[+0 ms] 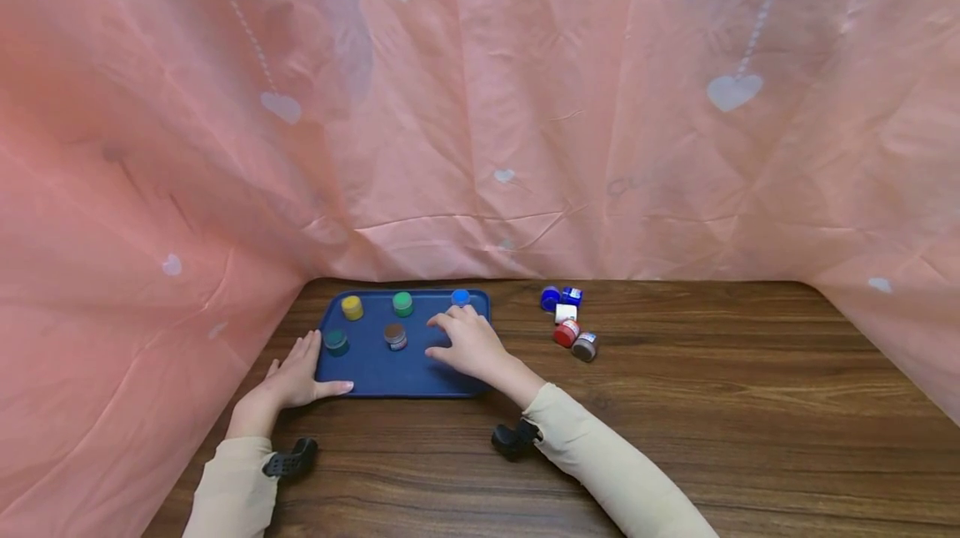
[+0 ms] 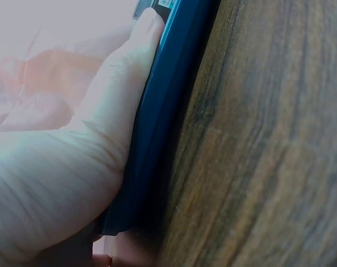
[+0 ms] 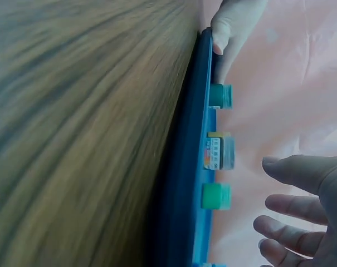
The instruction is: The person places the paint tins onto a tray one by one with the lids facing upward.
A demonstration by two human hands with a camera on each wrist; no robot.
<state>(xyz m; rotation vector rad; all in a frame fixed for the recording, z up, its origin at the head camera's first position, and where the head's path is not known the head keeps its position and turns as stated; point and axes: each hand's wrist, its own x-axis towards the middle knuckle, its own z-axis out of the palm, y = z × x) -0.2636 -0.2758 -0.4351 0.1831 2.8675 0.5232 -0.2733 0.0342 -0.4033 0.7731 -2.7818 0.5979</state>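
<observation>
A blue tray (image 1: 405, 375) carries several small paint jars. At its back stand a yellow jar (image 1: 352, 308), a green jar (image 1: 402, 304) and a blue jar (image 1: 460, 298). Nearer the front are a dark green jar (image 1: 337, 343) and a brown jar (image 1: 395, 336). My left hand (image 1: 296, 375) rests at the tray's front left corner, fingers straight along the left side, thumb over the front rim. Over the tray's right part hovers my right hand (image 1: 472, 344), holding nothing, its thumb and fingers spread apart in the right wrist view. It partly covers the blue jar in the head view.
Right of the tray, a cluster lies on the wooden table (image 1: 712, 404): two blue jars (image 1: 551, 298), a white jar (image 1: 566, 314), a red jar (image 1: 566, 333) and a greyish-brown jar (image 1: 584, 346). A pink curtain (image 1: 540, 146) closes off the back and sides.
</observation>
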